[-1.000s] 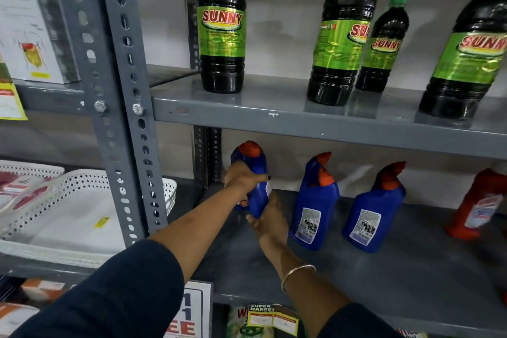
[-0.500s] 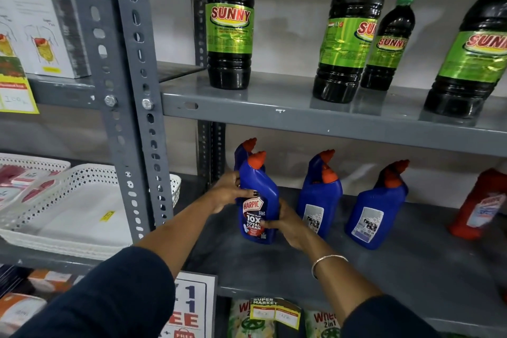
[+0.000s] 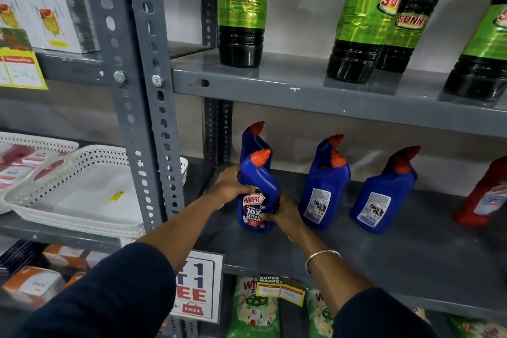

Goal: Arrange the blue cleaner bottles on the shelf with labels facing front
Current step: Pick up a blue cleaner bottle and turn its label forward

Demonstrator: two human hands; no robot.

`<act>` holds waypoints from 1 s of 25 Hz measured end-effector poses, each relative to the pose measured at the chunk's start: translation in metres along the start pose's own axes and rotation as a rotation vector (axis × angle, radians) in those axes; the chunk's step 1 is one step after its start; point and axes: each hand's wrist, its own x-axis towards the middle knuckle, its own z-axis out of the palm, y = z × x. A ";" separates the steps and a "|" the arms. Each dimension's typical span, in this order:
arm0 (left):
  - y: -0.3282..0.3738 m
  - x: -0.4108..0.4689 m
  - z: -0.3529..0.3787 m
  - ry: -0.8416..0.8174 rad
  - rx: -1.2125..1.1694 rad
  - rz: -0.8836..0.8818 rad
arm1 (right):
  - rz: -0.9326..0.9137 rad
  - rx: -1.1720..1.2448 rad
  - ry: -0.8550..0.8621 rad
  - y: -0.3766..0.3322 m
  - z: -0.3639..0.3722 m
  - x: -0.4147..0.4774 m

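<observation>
A blue cleaner bottle [image 3: 259, 186] with an orange cap stands on the grey lower shelf [image 3: 384, 261], its red front label facing me. My left hand [image 3: 231, 182] grips its left side and my right hand [image 3: 284, 214] holds its lower right. Directly behind it stands a second blue bottle [image 3: 251, 137], mostly hidden. To the right stand two blue bottles one behind the other [image 3: 323, 186] and another blue bottle [image 3: 384, 195]; their white back labels face front.
A red bottle [image 3: 485, 195] stands at the shelf's right end. Dark bottles with green labels [image 3: 241, 8] line the upper shelf [image 3: 301, 90]. A grey perforated upright [image 3: 142, 90] separates a white basket [image 3: 82, 189] on the left. Packets hang below.
The front blue bottle was turned so its red label faces me and set down upright in front of the other one. Both hands stayed on it.
</observation>
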 end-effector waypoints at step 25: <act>0.052 0.002 0.008 0.146 -0.002 0.123 | -0.110 -0.230 0.641 0.009 -0.033 -0.043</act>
